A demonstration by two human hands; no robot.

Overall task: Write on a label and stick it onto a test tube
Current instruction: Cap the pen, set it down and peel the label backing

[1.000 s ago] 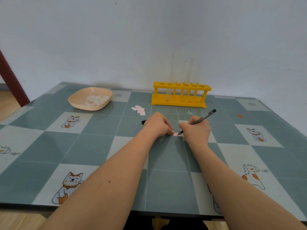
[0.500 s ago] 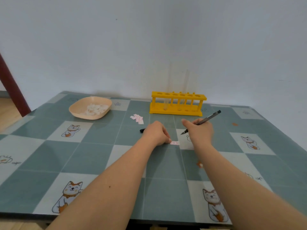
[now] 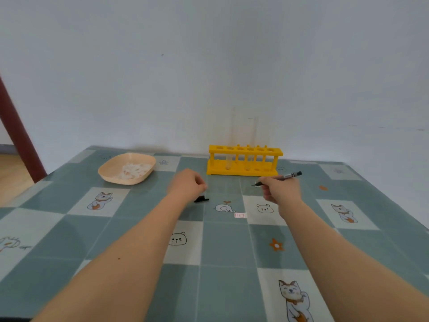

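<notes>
A small white label (image 3: 239, 215) with a pink border and writing on it lies flat on the tablecloth, and neither hand touches it. My right hand (image 3: 281, 190) hovers beyond it and grips a dark pen (image 3: 286, 177), tip pointing left. Left of the label, my left hand (image 3: 188, 184) is raised with its fingers curled, and I see nothing in them. The black pen cap (image 3: 201, 200) lies just below that hand. A yellow rack (image 3: 243, 169) at the back holds two clear test tubes (image 3: 228, 160).
A beige bowl (image 3: 109, 173) with white scraps sits at the back left. The table (image 3: 227, 247) has a teal and white checked cloth with cat prints. A wall rises right behind the rack. A dark red post stands at the far left.
Both hands have lifted off the label and moved away from me. The pen tip left the label, which now lies alone. The view has tilted up.
</notes>
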